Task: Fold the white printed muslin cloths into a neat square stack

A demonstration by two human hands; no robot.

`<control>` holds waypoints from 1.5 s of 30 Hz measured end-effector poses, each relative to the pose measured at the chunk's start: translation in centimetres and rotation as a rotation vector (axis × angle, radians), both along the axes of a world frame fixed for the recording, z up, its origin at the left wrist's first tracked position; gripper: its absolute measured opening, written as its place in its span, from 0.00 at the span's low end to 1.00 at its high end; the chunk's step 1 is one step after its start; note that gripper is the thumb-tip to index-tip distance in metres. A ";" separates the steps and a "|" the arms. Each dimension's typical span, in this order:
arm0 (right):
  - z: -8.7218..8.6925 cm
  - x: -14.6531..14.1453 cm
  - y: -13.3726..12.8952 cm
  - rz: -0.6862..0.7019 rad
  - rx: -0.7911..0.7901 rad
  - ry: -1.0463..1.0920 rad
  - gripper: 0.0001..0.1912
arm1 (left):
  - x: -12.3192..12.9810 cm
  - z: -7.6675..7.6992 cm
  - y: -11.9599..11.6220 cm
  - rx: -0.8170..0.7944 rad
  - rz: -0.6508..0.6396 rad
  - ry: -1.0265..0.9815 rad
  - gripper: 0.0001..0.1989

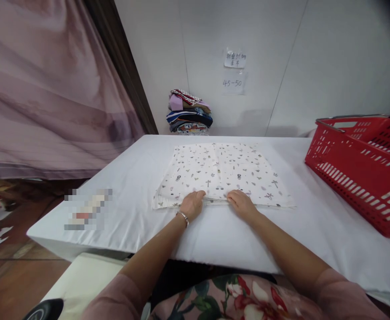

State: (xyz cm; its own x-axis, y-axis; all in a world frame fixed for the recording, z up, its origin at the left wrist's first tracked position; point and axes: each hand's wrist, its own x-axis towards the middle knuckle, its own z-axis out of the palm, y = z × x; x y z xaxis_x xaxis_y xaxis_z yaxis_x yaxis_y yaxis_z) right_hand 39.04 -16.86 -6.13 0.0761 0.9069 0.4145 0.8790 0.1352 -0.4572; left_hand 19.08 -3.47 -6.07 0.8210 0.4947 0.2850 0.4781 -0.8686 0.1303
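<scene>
Printed cloth (222,172): likely light, limp — hold by near edge.
Left hand (192,204), right hand (243,205): each grip pinching that edge.

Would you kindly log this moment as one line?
left hand: holding near edge of printed cloth; right hand: same edge; red basket: right
</scene>
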 end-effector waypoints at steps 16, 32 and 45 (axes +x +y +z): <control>-0.3 0.2 -0.2 0.000 0.081 0.037 0.11 | -1.2 -0.4 0.5 0.160 -0.143 -0.119 0.08; -0.2 1.0 -1.0 0.121 -0.002 -0.131 0.12 | -2.6 0.3 0.1 0.163 -0.234 -0.055 0.11; -0.8 1.4 -0.7 -0.011 0.044 -0.129 0.16 | -1.3 0.4 0.0 0.164 -0.051 -0.047 0.12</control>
State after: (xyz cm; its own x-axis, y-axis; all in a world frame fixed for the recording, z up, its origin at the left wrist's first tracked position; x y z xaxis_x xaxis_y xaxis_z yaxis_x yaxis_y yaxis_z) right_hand 40.39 -17.56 -6.89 0.0295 0.8869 0.4610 0.9315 0.1428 -0.3345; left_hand 17.80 -3.47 -5.63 0.8280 0.3962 0.3969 0.4294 -0.9031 0.0056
